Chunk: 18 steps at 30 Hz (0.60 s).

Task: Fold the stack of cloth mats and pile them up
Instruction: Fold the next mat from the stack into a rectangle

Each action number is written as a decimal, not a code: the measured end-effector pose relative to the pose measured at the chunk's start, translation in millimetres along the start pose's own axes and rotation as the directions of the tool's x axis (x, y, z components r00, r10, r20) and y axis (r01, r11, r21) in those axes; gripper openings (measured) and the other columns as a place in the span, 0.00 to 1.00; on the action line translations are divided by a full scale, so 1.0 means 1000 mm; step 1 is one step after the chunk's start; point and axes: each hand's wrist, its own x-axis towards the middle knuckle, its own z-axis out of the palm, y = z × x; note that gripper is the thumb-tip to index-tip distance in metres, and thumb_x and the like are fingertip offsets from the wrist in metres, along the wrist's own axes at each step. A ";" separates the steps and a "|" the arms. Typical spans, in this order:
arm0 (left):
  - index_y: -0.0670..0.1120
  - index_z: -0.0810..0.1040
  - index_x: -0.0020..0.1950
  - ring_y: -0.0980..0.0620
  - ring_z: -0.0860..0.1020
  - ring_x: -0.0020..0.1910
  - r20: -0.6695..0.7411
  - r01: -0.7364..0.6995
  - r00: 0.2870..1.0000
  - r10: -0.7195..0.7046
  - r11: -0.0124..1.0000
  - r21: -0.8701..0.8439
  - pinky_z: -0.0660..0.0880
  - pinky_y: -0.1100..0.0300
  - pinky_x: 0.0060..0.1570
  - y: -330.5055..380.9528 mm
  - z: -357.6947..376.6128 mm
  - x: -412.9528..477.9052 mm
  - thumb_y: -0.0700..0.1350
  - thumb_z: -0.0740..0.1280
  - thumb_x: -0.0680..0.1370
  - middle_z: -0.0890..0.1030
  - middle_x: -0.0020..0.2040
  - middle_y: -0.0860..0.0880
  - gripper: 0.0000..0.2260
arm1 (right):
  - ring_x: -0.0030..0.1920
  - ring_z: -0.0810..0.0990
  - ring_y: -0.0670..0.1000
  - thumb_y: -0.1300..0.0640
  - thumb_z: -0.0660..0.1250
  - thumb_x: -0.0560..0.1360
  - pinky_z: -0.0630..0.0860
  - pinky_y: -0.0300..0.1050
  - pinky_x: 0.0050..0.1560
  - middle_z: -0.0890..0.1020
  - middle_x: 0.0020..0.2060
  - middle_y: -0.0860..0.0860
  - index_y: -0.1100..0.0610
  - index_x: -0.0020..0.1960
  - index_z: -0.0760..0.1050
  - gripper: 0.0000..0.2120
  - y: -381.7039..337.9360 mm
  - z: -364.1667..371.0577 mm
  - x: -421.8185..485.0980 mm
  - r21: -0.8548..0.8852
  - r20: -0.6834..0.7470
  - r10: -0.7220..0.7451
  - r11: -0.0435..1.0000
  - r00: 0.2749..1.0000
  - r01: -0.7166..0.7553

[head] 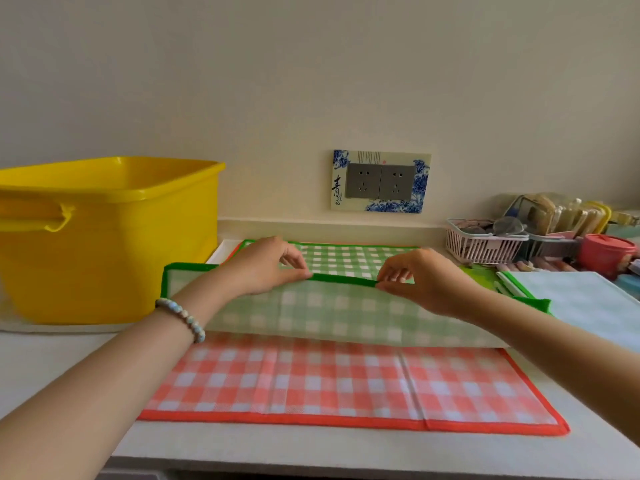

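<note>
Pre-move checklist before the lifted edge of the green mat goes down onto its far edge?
1. Left hand pinches the lifted border: ok.
2. Right hand pinches the same border: ok.
3. Far half of the green mat lies flat: ok.
4. Lifted edge level: not ok, its right end hangs lower than the left.
5. Orange mat underneath lies flat: ok.
6. Left corner clear of the yellow tub: cannot tell.

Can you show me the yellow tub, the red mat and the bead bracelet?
yellow tub (138, 254): head view, on its side wall.
red mat (311, 382): head view, middle of its checks.
bead bracelet (181, 318): head view, beads across the wrist.
</note>
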 end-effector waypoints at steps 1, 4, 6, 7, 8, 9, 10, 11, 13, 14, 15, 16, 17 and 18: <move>0.55 0.81 0.41 0.61 0.78 0.45 -0.061 -0.003 0.998 0.007 0.998 0.071 0.69 0.65 0.44 0.002 0.000 0.004 0.54 0.70 0.74 0.82 0.47 0.60 0.04 | 0.38 0.79 0.42 0.53 0.70 0.73 0.75 0.38 0.41 0.82 0.37 0.44 0.51 0.44 0.81 0.03 0.002 0.002 0.006 -0.016 -0.048 0.019 1.000 0.999 -0.020; 0.56 0.80 0.47 0.54 0.78 0.44 -0.216 -0.011 0.974 0.062 0.973 0.232 0.69 0.61 0.43 0.004 0.006 0.016 0.54 0.67 0.76 0.77 0.51 0.62 0.04 | 0.41 0.80 0.47 0.54 0.69 0.74 0.76 0.43 0.44 0.83 0.40 0.46 0.52 0.45 0.81 0.04 0.012 0.013 0.023 -0.012 -0.149 0.098 0.995 0.984 -0.101; 0.53 0.79 0.54 0.51 0.76 0.57 -0.290 -0.052 0.945 0.152 0.944 0.325 0.66 0.58 0.57 0.000 0.014 0.022 0.53 0.67 0.76 0.79 0.55 0.56 0.09 | 0.42 0.80 0.49 0.56 0.69 0.74 0.76 0.44 0.44 0.84 0.41 0.48 0.55 0.46 0.82 0.04 0.020 0.023 0.034 0.021 -0.194 0.138 0.990 0.971 -0.137; 0.52 0.78 0.57 0.51 0.73 0.61 -0.315 -0.072 0.929 0.194 0.931 0.359 0.61 0.59 0.61 -0.002 0.018 0.024 0.53 0.66 0.76 0.79 0.57 0.54 0.11 | 0.42 0.80 0.49 0.56 0.69 0.74 0.76 0.43 0.44 0.84 0.41 0.49 0.56 0.46 0.82 0.04 0.024 0.028 0.039 0.038 -0.215 0.151 0.988 0.965 -0.147; 0.51 0.77 0.59 0.52 0.71 0.63 -0.326 -0.092 0.919 0.224 0.922 0.375 0.59 0.60 0.63 -0.005 0.021 0.026 0.53 0.66 0.77 0.78 0.59 0.53 0.13 | 0.42 0.80 0.49 0.57 0.69 0.74 0.75 0.43 0.44 0.84 0.41 0.49 0.56 0.46 0.82 0.04 0.028 0.033 0.044 0.054 -0.234 0.164 0.986 0.958 -0.155; 0.51 0.76 0.61 0.52 0.70 0.64 -0.320 -0.106 0.918 0.236 0.921 0.374 0.58 0.61 0.64 -0.007 0.025 0.027 0.53 0.65 0.77 0.77 0.61 0.53 0.14 | 0.42 0.81 0.50 0.57 0.69 0.74 0.76 0.43 0.44 0.84 0.41 0.49 0.56 0.46 0.82 0.04 0.032 0.037 0.049 0.067 -0.242 0.177 0.984 0.954 -0.166; 0.51 0.75 0.62 0.53 0.70 0.64 -0.304 -0.114 0.924 0.230 0.927 0.356 0.58 0.60 0.65 -0.010 0.030 0.029 0.54 0.64 0.77 0.76 0.62 0.54 0.16 | 0.43 0.81 0.50 0.57 0.69 0.74 0.76 0.44 0.45 0.84 0.42 0.49 0.56 0.47 0.82 0.04 0.036 0.042 0.054 0.078 -0.240 0.192 0.981 0.952 -0.178; 0.51 0.74 0.63 0.53 0.70 0.64 -0.282 -0.117 0.935 0.215 0.938 0.327 0.59 0.60 0.65 -0.013 0.035 0.029 0.55 0.64 0.77 0.76 0.62 0.54 0.16 | 0.44 0.81 0.50 0.57 0.69 0.74 0.77 0.46 0.47 0.84 0.42 0.49 0.56 0.47 0.82 0.04 0.040 0.047 0.059 0.088 -0.233 0.206 0.978 0.950 -0.190; 0.50 0.74 0.63 0.53 0.70 0.64 -0.229 -0.113 0.957 0.178 0.956 0.272 0.62 0.59 0.65 -0.021 0.046 0.031 0.55 0.63 0.78 0.75 0.62 0.54 0.17 | 0.46 0.81 0.51 0.56 0.69 0.74 0.77 0.48 0.48 0.84 0.43 0.49 0.55 0.47 0.81 0.05 0.049 0.057 0.070 0.109 -0.210 0.233 0.971 0.950 -0.214; 0.50 0.74 0.64 0.53 0.69 0.64 -0.201 -0.104 0.966 0.160 0.959 0.264 0.62 0.59 0.65 -0.024 0.051 0.032 0.55 0.63 0.78 0.75 0.63 0.54 0.17 | 0.46 0.81 0.51 0.56 0.69 0.74 0.77 0.48 0.48 0.84 0.43 0.49 0.55 0.47 0.81 0.05 0.053 0.063 0.075 0.113 -0.198 0.244 0.968 0.949 -0.225; 0.51 0.73 0.64 0.54 0.69 0.65 -0.174 -0.091 0.975 0.141 0.960 0.266 0.62 0.60 0.65 -0.028 0.056 0.033 0.56 0.62 0.78 0.74 0.63 0.54 0.17 | 0.47 0.80 0.51 0.55 0.69 0.74 0.77 0.48 0.48 0.84 0.44 0.49 0.55 0.47 0.81 0.05 0.056 0.069 0.079 0.110 -0.185 0.254 0.965 0.949 -0.237; 0.51 0.73 0.65 0.54 0.68 0.65 -0.151 -0.077 0.981 0.121 0.960 0.269 0.61 0.60 0.65 -0.031 0.061 0.034 0.56 0.61 0.78 0.74 0.64 0.55 0.18 | 0.47 0.80 0.52 0.55 0.69 0.74 0.76 0.47 0.49 0.84 0.44 0.50 0.55 0.48 0.81 0.05 0.059 0.075 0.083 0.102 -0.173 0.263 0.963 0.949 -0.248; 0.51 0.72 0.65 0.55 0.68 0.65 -0.129 -0.065 0.986 0.102 0.962 0.264 0.61 0.61 0.65 -0.034 0.066 0.034 0.56 0.61 0.78 0.74 0.64 0.55 0.18 | 0.47 0.80 0.52 0.55 0.68 0.74 0.76 0.46 0.50 0.84 0.45 0.50 0.55 0.48 0.81 0.06 0.061 0.081 0.087 0.090 -0.160 0.272 0.961 0.949 -0.260; 0.51 0.72 0.66 0.55 0.69 0.65 -0.110 -0.054 0.990 0.084 0.966 0.255 0.61 0.61 0.65 -0.037 0.070 0.035 0.56 0.61 0.78 0.74 0.64 0.54 0.18 | 0.48 0.80 0.52 0.55 0.68 0.75 0.75 0.46 0.51 0.84 0.46 0.50 0.54 0.49 0.81 0.06 0.064 0.086 0.090 0.074 -0.145 0.280 0.959 0.949 -0.272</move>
